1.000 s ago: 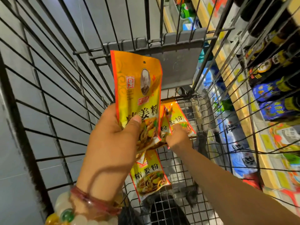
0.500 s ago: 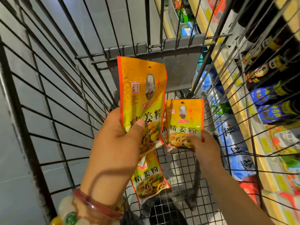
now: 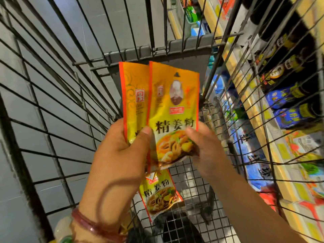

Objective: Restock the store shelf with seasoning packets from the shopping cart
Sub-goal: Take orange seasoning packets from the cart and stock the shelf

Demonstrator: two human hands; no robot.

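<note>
Second glossy flat packet (image 3: 172, 118) now overlapping first packet (image 3: 134, 100), both hands' fingers pinching: left hand (image 3: 121, 155), right hand (image 3: 206, 151).

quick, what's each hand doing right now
Left hand: grips the back seasoning packet, thumb pressed on its front.
Right hand: holds the front seasoning packet by its lower right edge.
</note>
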